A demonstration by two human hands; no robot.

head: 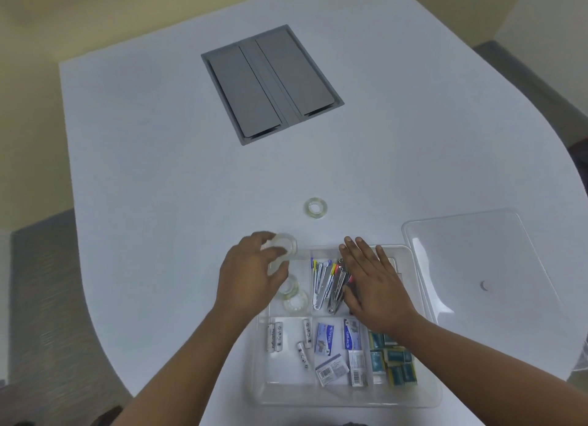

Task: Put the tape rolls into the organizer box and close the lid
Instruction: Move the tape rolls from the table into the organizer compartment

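White table (159,158); left hand (251,273) pinches tape roll (281,246)

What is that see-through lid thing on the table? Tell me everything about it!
The lid is clear, glossy plastic, a rectangle with rounded corners and a raised rim. It lies flat on the white table, to the right of the organizer box, close against its edge. A small round pale spot shows near its middle. Neither hand touches it.

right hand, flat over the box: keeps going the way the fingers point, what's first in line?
Probably the organizer box's far wall, just past the right hand. Beyond that only bare table; the loose tape roll sits left of that line. Hand height is unclear.
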